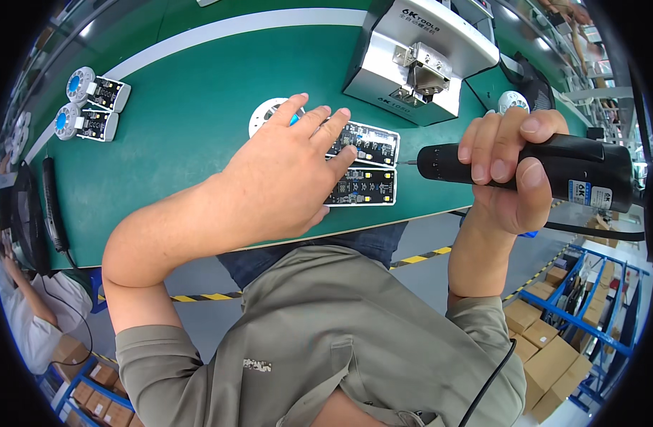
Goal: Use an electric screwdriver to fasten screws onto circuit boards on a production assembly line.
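Note:
My right hand [508, 160] is wrapped round a black electric screwdriver [444, 164], held almost level with its bit pointing left. The bit's tip is close to the right ends of two white housings lying side by side; whether it touches them I cannot tell. Black circuit boards show inside the far housing [375, 144] and the near housing [372, 186]. My left hand [287, 171] lies over their left part with fingers spread, and hides much of them. Beyond its fingers shows a round white head [262, 116] with a blue centre.
A silver screw-feeder machine [404, 64] stands at the back right of the green table [184, 92]. Two similar white units [102, 122] lie far left. Another black screwdriver [54, 206] is at the left edge. A cable runs from mine. Another person [41, 306] sits at left.

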{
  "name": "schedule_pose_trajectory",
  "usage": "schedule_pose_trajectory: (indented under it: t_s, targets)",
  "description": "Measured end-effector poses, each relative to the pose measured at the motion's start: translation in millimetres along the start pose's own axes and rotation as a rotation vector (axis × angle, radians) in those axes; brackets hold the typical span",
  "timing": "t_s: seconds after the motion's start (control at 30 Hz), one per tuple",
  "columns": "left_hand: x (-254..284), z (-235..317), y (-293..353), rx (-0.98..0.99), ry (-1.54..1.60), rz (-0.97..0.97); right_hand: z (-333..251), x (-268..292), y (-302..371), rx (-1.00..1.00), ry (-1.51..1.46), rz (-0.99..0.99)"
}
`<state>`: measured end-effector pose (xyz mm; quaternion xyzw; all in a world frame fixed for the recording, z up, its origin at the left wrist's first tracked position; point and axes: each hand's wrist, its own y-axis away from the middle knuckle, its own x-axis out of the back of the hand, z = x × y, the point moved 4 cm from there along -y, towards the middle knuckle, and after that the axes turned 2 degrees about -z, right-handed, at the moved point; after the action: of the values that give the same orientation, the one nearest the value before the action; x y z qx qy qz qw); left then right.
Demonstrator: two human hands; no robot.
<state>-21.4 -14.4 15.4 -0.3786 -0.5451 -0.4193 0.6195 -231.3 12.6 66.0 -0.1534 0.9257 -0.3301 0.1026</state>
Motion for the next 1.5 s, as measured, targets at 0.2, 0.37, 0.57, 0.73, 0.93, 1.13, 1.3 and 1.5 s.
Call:
schedule_pose_trajectory:
  t_s: [0.2, 0.37, 0.57, 0.73, 0.93, 1.13, 1.3, 1.5]
  targets:
    - [-0.1, 0.7, -0.2, 0.002, 0.015, 0.005, 5.5, -3.4, 3.7, -0.039, 0.006, 0.028]
    - [3.5, 3.0, 0.3, -0.032, -0.034, 0.043, 6.4, -10.1, 2.0, -0.021, 0.028, -0.074]
    - [3.5, 4.0, -1.5, -0.03, -0.074, 0.031, 2.8, -17.0, 6.1, 0.012, 0.067, -0.11]
    - [4.2, 1.2, -2.1, -0.037, -0.059, 0.034, -2.0, -8.6, -0.4, -0.027, 0.064, 0.033]
    - [2.9, 2.9, 2.2, -0.05, -0.051, 0.037, -25.9, 10.9, -33.9, 0.192, 0.15, 0.092]
    - [-1.2, -0.5, 1.2, -0.033, -0.013, 0.035, -11.4, 13.6, -49.7, 0.222, 0.214, -0.024]
    - [-2.9, -2.4, 1.5, -0.025, 0.011, 0.033, -8.0, 6.9, -51.2, 0.122, 0.152, -0.031]
    - [-0.9, -5.5, 0.3, -0.031, 0.024, 0.04, -15.0, -5.6, -18.6, 0.003, 0.036, -0.021]
